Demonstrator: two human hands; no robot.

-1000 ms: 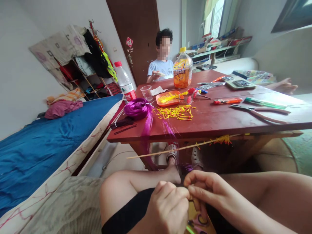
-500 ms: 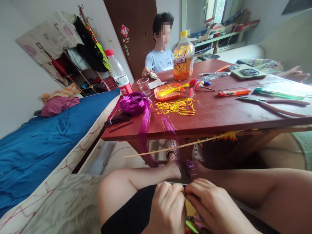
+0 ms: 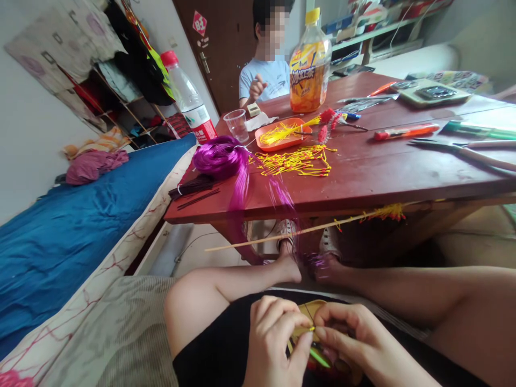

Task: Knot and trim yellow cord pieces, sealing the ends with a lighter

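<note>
Over my lap, my left hand (image 3: 278, 336) and my right hand (image 3: 349, 330) meet fingertip to fingertip. Both pinch a small yellow cord piece (image 3: 312, 328); most of it is hidden by the fingers. A thin dark stem (image 3: 307, 309) rises from between the fingertips. Just under the hands lies a yellowish tray (image 3: 320, 305), partly covered, with a bright green object (image 3: 320, 357) in it. On the table in front, several yellow cords with red tips (image 3: 296, 161) are spread beside a hank of purple thread (image 3: 220, 161), whose strands hang over the edge.
An orange dish (image 3: 264, 141) of yellow strands, a plastic cup (image 3: 237, 124), a red-capped bottle (image 3: 189, 102) and a tea bottle (image 3: 309, 70) stand on the table (image 3: 363, 172). Pliers (image 3: 463, 148) lie right. A stick (image 3: 258, 242) juts below the edge. A person (image 3: 264, 75) sits opposite.
My hands have parted slightly and tilted, so the yellow piece and dark stem now show between the fingertips. The view has dipped. The person opposite has raised a hand from the table.
</note>
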